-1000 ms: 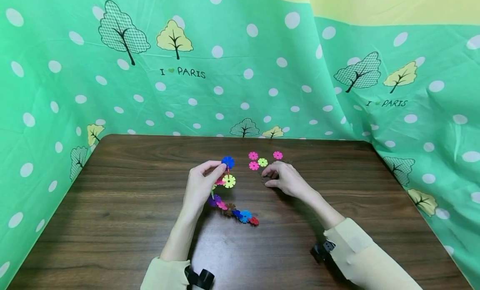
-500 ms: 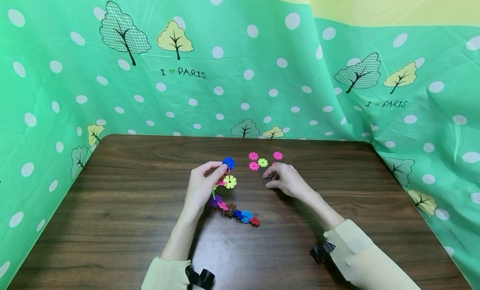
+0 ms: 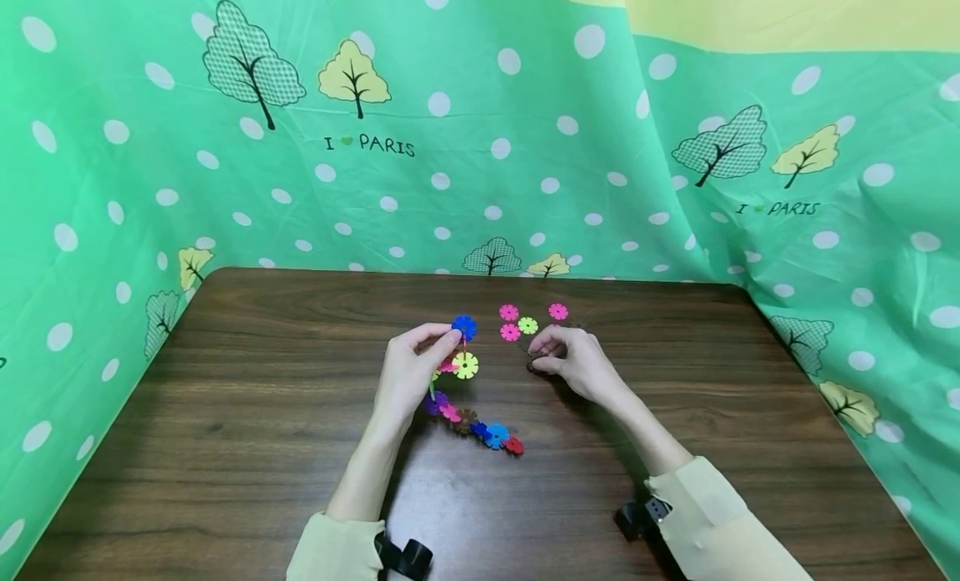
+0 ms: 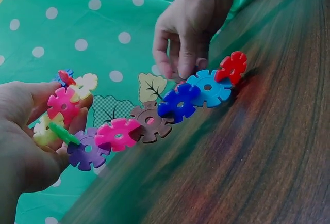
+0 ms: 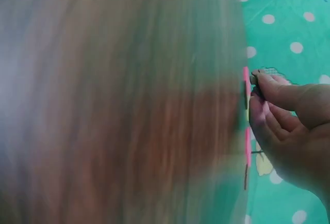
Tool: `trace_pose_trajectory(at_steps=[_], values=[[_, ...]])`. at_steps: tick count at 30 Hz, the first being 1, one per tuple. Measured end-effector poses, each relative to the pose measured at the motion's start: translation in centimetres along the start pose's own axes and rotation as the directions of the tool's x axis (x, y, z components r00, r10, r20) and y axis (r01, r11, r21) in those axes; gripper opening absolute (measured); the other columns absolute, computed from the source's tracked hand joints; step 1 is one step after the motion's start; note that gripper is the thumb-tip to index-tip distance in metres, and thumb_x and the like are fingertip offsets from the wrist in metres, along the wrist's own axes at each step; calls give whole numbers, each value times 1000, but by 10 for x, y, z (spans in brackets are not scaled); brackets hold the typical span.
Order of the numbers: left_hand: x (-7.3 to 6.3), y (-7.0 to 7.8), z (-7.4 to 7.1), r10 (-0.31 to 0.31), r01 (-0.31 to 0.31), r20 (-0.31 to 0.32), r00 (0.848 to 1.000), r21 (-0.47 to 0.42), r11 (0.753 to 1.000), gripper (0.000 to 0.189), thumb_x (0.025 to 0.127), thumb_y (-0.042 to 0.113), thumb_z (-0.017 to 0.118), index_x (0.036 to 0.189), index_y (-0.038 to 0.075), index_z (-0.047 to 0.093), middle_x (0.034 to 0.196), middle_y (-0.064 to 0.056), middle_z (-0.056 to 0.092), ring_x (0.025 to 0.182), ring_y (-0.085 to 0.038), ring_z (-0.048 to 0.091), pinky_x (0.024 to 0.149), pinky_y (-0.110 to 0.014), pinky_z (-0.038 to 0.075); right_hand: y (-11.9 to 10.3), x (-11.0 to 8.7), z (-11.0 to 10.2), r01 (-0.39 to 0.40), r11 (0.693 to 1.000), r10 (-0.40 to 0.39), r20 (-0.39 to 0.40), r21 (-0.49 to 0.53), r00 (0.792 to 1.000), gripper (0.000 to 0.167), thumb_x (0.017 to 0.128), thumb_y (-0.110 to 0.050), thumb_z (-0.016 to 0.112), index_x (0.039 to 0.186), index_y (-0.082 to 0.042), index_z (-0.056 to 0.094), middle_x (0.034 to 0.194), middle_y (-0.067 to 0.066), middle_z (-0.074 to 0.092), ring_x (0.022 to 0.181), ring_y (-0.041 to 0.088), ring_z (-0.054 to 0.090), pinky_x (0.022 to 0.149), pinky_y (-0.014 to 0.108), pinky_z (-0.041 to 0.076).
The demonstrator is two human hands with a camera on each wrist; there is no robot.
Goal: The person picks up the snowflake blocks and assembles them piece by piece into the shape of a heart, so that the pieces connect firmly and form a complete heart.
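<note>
In the head view my left hand (image 3: 408, 371) pinches a dark blue notched plastic disc (image 3: 465, 328) at the upper end of a linked chain. The left wrist view shows that chain curving past the hand: a purple disc (image 4: 88, 150), a pink disc (image 4: 118, 135), a brown disc (image 4: 150, 123), a blue one, a light blue disc (image 4: 209, 88) and a red disc (image 4: 232, 68) at its far end. My right hand (image 3: 577, 363) is low over the table, thumb and fingertips pinching a dark brown disc (image 5: 256, 85), mostly hidden by the fingers.
Loose pink discs (image 3: 509, 313) and a yellow-green disc (image 3: 528, 325) lie on the wooden table (image 3: 262, 448) just beyond my right hand. Dark discs beside them blend into the wood. A green dotted cloth (image 3: 420, 206) hangs behind the table's far edge.
My right thumb and fingers have come together on the brown disc, which now shows between the fingertips. My left hand keeps holding the chain with little movement.
</note>
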State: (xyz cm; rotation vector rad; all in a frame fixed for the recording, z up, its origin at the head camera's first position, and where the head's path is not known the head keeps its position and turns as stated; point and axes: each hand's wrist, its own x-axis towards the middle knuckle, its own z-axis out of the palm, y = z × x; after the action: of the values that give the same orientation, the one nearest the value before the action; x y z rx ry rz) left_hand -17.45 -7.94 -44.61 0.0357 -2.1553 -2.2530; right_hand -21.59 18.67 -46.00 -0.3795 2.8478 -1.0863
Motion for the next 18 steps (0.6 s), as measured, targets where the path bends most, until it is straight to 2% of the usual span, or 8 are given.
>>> trace_pose_trajectory(at_steps=[3,6,11,15,18], values=[[0,-1,2,10,-10,1,1000,6,1000,19,95,17,74,108,3,78,98,-8,80,83,-6,70,76,-20,57,-3,-3,-2,1,998,3,-56,68,998,15,87,-6,81,101,-11,76,93,6,76,79,16,67,75,28,57],[1,-2,3,21,-21,5,1000,9,1000,19,96,16,74,108,3,78,98,-11,80,81,-7,70,75,-20,57,-6,-6,-4,13,979,9,-107,201,994,16,88,-2,78,104,-4,75,95,15,75,76,15,70,73,27,61],[1,-2,5,31,-32,6,999,11,999,18,96,16,73,108,3,78,98,-16,79,78,-8,69,73,-20,56,-14,-13,-5,47,892,24,-150,450,988,21,89,5,74,110,6,69,102,26,70,77,11,74,78,33,64],[0,-1,6,33,-33,13,999,18,999,18,96,16,73,108,3,78,98,-15,79,78,-8,69,73,-21,57,-25,-18,-4,62,818,46,-173,571,984,23,91,3,74,112,9,66,101,13,70,81,9,76,81,30,63],[-1,0,6,26,-26,23,999,11,1000,18,96,15,73,107,2,78,98,-15,79,78,-8,69,74,-21,57,-35,-21,-3,79,786,52,-193,614,980,24,90,2,75,111,9,66,97,0,69,83,7,75,82,28,63]])
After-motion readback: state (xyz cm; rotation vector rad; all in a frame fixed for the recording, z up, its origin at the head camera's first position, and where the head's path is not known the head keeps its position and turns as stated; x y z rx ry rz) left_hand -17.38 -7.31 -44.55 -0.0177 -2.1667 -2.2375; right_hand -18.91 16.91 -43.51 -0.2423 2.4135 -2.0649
